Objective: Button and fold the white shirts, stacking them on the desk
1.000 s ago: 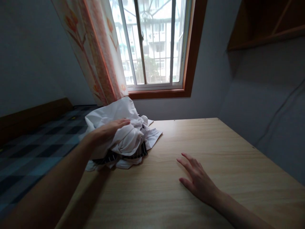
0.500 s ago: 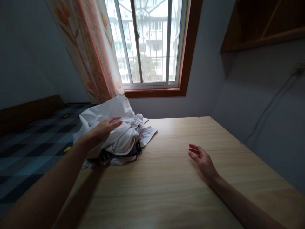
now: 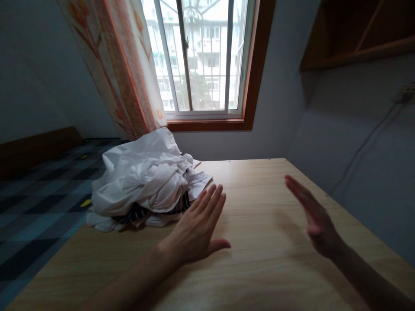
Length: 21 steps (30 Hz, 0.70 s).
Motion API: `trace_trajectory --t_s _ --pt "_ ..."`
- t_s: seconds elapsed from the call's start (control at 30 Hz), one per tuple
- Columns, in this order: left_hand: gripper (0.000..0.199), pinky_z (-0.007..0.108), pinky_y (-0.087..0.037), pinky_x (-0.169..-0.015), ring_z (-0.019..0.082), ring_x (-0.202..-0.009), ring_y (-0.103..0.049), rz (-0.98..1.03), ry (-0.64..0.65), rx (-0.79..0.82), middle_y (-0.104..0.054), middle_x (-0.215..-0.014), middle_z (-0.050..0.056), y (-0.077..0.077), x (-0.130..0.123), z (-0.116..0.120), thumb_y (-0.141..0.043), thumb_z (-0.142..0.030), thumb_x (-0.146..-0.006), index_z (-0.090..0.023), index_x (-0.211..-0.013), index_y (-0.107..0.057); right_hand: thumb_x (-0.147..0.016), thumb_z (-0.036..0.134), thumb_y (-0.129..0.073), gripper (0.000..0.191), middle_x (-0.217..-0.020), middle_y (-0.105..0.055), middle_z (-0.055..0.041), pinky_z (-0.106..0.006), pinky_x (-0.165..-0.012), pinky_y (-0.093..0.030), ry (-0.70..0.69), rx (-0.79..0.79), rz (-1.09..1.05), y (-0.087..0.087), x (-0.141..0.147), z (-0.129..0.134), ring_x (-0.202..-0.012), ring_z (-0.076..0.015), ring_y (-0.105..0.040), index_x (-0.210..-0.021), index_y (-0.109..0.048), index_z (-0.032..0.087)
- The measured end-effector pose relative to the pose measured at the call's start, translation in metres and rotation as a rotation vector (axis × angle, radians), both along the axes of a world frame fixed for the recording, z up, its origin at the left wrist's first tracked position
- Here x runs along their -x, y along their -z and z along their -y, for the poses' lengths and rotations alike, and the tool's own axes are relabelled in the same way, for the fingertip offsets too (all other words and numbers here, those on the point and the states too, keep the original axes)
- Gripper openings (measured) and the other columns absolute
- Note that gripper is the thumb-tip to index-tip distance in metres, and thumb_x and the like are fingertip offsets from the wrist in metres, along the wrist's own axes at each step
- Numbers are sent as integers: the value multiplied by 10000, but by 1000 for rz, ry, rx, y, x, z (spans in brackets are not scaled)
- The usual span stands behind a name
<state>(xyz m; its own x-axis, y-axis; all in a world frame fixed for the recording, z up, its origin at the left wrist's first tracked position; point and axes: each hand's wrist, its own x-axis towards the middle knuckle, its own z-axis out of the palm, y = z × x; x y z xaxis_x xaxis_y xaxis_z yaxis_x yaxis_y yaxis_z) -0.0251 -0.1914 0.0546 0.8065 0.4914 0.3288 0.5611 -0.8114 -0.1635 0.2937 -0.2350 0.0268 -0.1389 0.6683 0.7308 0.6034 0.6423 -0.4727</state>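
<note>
A crumpled heap of white cloth (image 3: 145,172) lies on the left part of the light wooden table (image 3: 246,276), with a black, white-striped piece (image 3: 138,212) showing beneath it. My left hand (image 3: 199,229) is over the table just right of the heap, fingers stretched and thumb spread, holding nothing. Farther right, my right hand (image 3: 314,214) is raised above the table on its edge, fingers straight and nothing held. The two palms are well apart.
Left of the table lies a bed with a dark checked cover (image 3: 39,203). Behind stand a window (image 3: 207,65) and a floral curtain (image 3: 119,69). A wooden shelf (image 3: 356,56) hangs at the upper right, and a cable (image 3: 366,140) runs down the right wall.
My left hand has left the white heap and moved right and nearer, over the table. My right hand has moved right and lifted, its fingers now straighter.
</note>
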Motion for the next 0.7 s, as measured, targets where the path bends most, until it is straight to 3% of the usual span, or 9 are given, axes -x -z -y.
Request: trace_trajectory --t_s 0.1,0.17,0.23,0.33,0.7 --pt "1001 488 -187 -1176 329 -1468 -59 -93 16 301 -79 -1589 181 42 -1 -2 -401 -728 -842 -138 -1543 1 -806 812 -302 953 -1577 -234 -108 -519 -1177 -171 -193 125 424 23 15 1 -1452 -317 -183 -1534 -190 206" --pt "980 482 -167 -1183 319 -1468 -60 -137 9 444 -79 -1587 176 54 4 -8 -379 -742 -840 -136 -1543 -65 -796 799 -371 997 -1580 -205 -122 -512 -1184 -146 -259 241 586 42 21 -3 -1455 -311 -168 -1540 -122 183" --pt "994 470 -143 -1192 318 -1468 -68 -168 14 539 -84 -1583 180 57 8 -12 -366 -766 -825 -113 -1536 -133 -789 769 -453 1017 -1581 -177 -130 -507 -1187 -137 -300 375 683 56 25 -8 -1455 -310 -166 -1536 -102 176" --pt "1044 468 -120 -1200 329 -1465 -77 -180 25 603 -88 -1577 190 55 8 -13 -379 -799 -789 -88 -1527 -180 -772 727 -543 1025 -1577 -170 -132 -514 -1187 -136 -327 491 701 63 27 -10 -1450 -317 -177 -1532 -110 193" --pt "1017 511 -148 -1188 345 -1458 -113 -111 72 595 -136 -1574 174 59 9 -14 -421 -781 -788 -133 -1534 -178 -759 664 -625 1001 -1553 -239 -129 -539 -1175 -168 -328 470 613 59 29 -7 -1426 -330 -246 -1525 -163 215"
